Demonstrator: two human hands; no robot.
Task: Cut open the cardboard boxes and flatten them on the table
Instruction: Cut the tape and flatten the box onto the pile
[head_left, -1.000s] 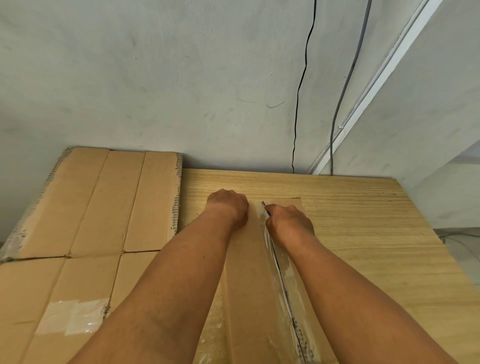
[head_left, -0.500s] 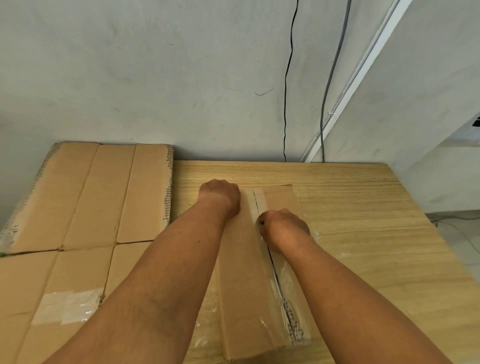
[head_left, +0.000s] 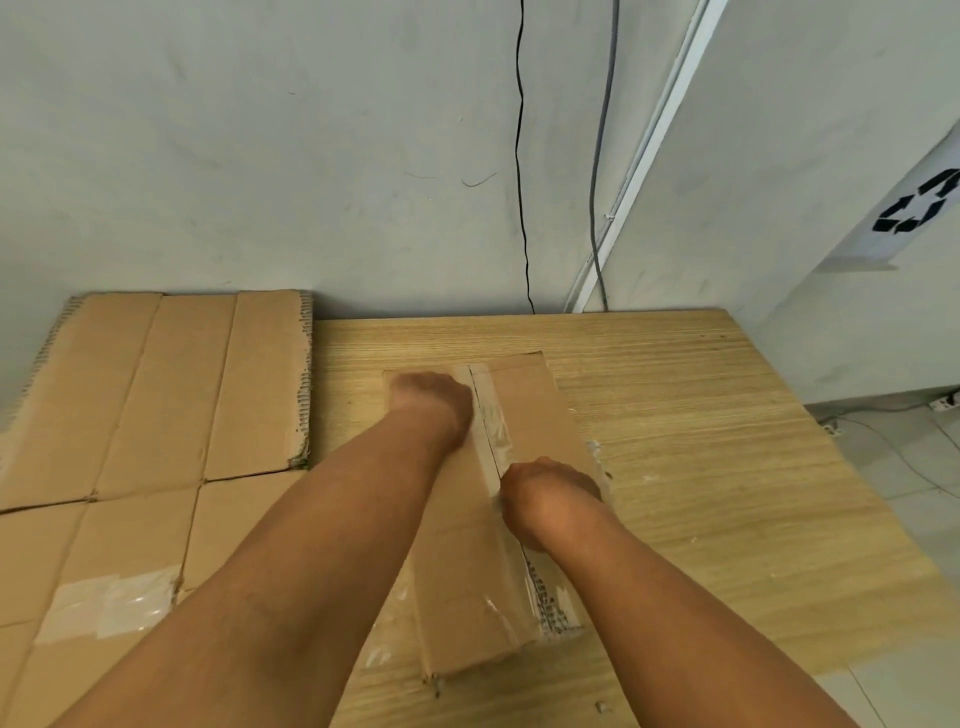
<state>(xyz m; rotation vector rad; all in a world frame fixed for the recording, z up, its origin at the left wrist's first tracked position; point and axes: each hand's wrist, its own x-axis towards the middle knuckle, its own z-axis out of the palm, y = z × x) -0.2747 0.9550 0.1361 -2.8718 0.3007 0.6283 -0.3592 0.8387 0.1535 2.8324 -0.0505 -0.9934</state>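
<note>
Woodgrain table (head_left: 701, 467) bears taped corrugated box (head_left: 524, 395); left hand (head_left: 431, 402) fisted atop, right hand (head_left: 550, 493) clenched, contents hidden

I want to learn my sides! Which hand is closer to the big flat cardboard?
Left. The left hand rests on the small box, just right of the flat cardboard; the right hand is farther right, on the box's tape seam.
</note>
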